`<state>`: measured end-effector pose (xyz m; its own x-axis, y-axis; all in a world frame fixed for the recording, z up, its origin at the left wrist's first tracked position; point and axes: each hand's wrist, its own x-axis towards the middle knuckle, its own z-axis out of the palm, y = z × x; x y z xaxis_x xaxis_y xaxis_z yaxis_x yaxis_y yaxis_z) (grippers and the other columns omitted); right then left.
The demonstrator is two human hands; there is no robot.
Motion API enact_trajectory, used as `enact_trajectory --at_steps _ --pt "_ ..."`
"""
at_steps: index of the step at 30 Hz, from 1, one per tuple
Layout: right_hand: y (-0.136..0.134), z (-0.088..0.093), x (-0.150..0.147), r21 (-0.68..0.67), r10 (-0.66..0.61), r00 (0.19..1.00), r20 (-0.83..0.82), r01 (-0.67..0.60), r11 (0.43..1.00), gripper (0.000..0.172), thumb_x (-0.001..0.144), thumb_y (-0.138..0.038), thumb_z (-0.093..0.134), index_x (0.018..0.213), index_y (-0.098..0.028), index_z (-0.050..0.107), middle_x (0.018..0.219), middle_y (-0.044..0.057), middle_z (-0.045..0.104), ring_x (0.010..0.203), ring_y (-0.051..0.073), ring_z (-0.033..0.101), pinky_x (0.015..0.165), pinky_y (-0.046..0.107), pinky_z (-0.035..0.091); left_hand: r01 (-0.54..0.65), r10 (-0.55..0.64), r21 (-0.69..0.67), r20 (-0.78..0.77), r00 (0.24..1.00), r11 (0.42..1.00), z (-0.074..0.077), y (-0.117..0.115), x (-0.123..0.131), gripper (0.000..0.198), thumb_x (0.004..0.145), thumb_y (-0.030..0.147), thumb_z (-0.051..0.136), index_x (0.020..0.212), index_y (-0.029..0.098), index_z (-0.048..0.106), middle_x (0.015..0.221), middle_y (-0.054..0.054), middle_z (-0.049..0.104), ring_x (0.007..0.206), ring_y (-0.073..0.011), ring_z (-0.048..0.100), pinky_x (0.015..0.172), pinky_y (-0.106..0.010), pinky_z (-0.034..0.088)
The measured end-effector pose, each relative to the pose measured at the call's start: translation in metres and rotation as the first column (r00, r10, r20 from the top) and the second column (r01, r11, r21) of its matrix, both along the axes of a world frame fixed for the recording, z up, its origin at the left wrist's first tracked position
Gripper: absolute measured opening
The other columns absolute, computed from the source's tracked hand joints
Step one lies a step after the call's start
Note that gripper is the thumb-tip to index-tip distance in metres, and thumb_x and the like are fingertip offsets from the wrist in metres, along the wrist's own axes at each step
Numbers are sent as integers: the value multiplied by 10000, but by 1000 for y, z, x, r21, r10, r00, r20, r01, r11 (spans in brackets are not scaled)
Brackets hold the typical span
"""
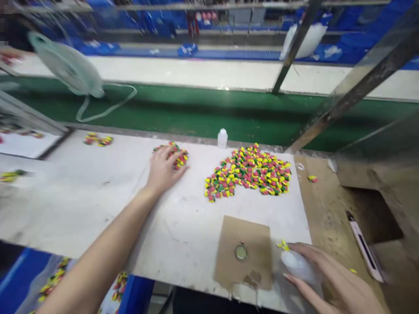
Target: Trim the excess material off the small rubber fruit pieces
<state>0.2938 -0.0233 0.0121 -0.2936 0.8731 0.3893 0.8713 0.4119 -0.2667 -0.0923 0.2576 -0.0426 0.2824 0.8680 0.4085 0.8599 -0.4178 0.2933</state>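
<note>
My left hand (163, 169) reaches forward with fingers spread over a small pile of red, yellow and green pieces (181, 160), its fingertips touching them. In my right hand (337, 279), at the lower right, is a small translucent white bottle (299, 265), gripped between thumb and fingers. A yellow bit (283, 245) shows at the bottle's upper left; whether it is attached cannot be made out. Left of the bottle, a round bronze-coloured pendant setting (241, 252) with a loop lies on a brown cardboard square (225, 253).
A large heap of the same coloured pieces (252, 170) spreads over the white tabletop (183, 231). Behind it stands another white bottle (222, 138). A pink-white utility knife (365, 248) lies at right. Blue bins (139, 294) sit below the front edge; a fan (67, 65) stands far left.
</note>
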Motion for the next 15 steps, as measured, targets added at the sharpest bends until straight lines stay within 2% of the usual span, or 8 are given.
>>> enact_trajectory --at_steps 2,7,15 --pt "-6 7 -11 -64 57 997 58 -53 997 263 1141 -322 471 1251 -156 642 1025 87 853 854 196 843 802 227 668 11 -10 -24 41 999 1000 -8 7 4 400 955 463 670 1237 187 738 1428 -155 676 1410 -408 535 1227 -586 345" --pt "-9 12 -31 -175 87 976 200 -52 983 313 1166 -264 394 1291 -132 649 1108 95 849 917 210 841 773 293 677 -10 11 -18 72 997 1000 -15 7 -1 456 958 518 707 1162 114 758 1330 -115 708 1263 -309 551 1222 -559 359" --pt "4 11 -49 -176 151 955 257 -107 979 284 1151 -198 426 1306 -117 649 1142 98 849 917 232 843 774 353 684 -66 67 -15 61 996 998 -16 5 -4 503 927 570 738 1144 118 790 1264 -137 648 1217 -337 502 1183 -610 383"
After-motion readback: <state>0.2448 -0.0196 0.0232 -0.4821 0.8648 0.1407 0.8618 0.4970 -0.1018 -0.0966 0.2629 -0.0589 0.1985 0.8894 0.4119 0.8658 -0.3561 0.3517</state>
